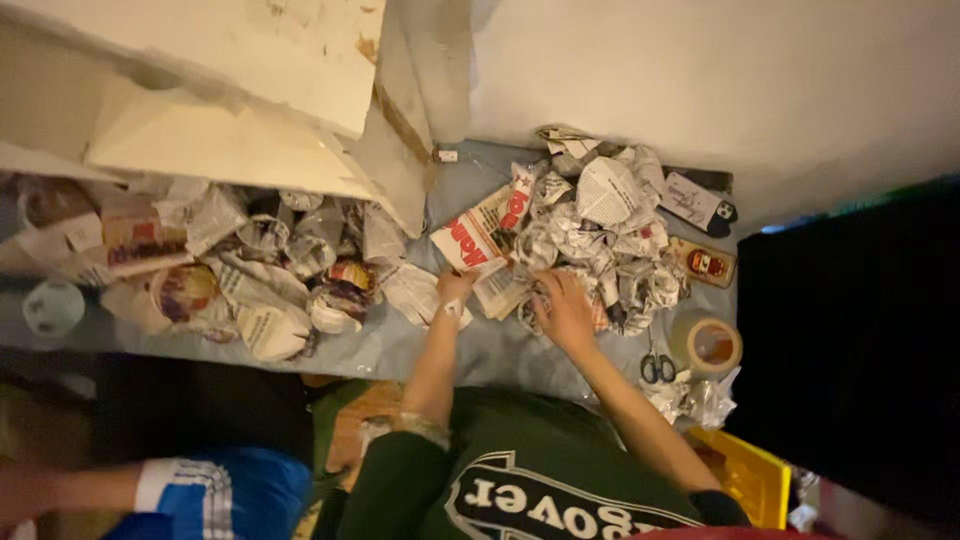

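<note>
Both hands, left hand [455, 290] and right hand [565, 310], press open-fingered on crumpled newspaper [590, 240].

One scissors [657, 366] (one tape roll [706, 345])

— What are the hands on?
— The left hand [455, 290] rests on a flat newspaper sheet [478, 240]; the right hand [565, 310] presses into crumpled newspaper balls [600, 230].
— Nearby?
— Scissors [656, 366] beside a tape roll [708, 345]
</note>
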A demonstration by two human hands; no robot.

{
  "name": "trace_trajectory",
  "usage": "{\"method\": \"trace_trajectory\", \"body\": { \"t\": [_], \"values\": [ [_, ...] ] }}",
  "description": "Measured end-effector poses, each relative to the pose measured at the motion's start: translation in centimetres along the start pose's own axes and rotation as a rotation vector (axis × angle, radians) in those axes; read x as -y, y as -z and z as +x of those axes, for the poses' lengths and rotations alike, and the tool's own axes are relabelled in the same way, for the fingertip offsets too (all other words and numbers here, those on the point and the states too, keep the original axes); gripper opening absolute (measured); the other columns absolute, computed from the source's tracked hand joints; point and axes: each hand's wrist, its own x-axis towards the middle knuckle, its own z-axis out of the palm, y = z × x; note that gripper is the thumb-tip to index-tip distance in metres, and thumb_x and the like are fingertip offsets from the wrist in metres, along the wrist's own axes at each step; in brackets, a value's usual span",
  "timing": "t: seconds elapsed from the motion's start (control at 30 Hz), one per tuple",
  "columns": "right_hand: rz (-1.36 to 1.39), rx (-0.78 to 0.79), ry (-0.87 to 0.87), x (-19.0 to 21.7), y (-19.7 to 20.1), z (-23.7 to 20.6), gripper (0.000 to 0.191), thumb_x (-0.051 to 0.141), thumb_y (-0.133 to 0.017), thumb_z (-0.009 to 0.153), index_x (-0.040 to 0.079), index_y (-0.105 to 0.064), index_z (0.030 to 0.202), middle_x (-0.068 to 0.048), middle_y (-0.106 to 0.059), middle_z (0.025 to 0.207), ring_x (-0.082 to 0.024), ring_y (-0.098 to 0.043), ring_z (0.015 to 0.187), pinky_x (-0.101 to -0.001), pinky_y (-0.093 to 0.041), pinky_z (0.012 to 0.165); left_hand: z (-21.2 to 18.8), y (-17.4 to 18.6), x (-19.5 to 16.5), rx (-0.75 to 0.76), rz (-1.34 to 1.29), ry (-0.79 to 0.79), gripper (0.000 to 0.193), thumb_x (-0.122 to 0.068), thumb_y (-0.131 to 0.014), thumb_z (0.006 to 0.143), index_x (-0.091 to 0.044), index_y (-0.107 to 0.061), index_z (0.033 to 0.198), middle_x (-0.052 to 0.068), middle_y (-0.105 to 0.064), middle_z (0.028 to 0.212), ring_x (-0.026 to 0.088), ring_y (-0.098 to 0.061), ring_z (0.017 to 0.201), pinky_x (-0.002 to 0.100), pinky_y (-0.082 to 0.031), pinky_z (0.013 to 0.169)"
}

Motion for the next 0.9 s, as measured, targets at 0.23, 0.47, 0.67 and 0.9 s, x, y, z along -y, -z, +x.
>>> {"method": "trace_trajectory", "body": {
  "t": [0.23,0.47,0.67,0.9],
  "values": [
    [0.054,0.069,0.018,-3.6,-0.8,3.4,0.046,0.016,-0.074,0.089,0.011,-0.059,0.132,-0.016,-0.058,0.137,-0.04,-0.051,0.131,-0.0483,-0.042,0.11,1.8,0.2,-0.5,-0.009,-0.122,0.015,0.044,-0.037,-0.084,0.083,-0.001,-0.074,0.107,0.014,-0.078,0.095,0.021,-0.073,0.084,0.036,-0.056,0.078],
    [0.143,0.047,0.022,-6.0,-2.4,1.4,0.048,0.016,-0.072,0.089,0.01,-0.058,0.134,-0.016,-0.059,0.142,-0.039,-0.053,0.132,-0.0479,-0.042,0.111,4.3,-0.1,-2.8,-0.244,-0.491,-0.254,0.027,-0.02,-0.084,0.084,-0.001,-0.068,0.095,0.008,-0.071,0.084,0.016,-0.062,0.073,0.032,-0.052,0.07],
    [0.109,0.097,-0.003,-6.4,-2.0,1.7,0.046,0.021,-0.073,0.092,0.01,-0.058,0.134,-0.016,-0.062,0.136,-0.038,-0.056,0.127,-0.0477,-0.046,0.107,0.7,-0.2,-6.1,-0.487,-0.332,-0.71,0.021,-0.011,-0.072,0.097,0.001,-0.056,0.095,0.011,-0.056,0.088,0.022,-0.053,0.08,0.035,-0.047,0.075],
    [0.052,0.149,0.052,-7.1,-3.3,2.8,0.052,0.025,-0.074,0.091,0.008,-0.056,0.138,-0.018,-0.062,0.134,-0.04,-0.056,0.124,-0.0507,-0.044,0.104,-0.5,0.1,-6.1,-0.638,-0.396,-0.938,0.018,-0.008,-0.066,0.101,0.001,-0.051,0.101,0.016,-0.052,0.1,0.028,-0.055,0.092,0.038,-0.048,0.082]
  ]
}}
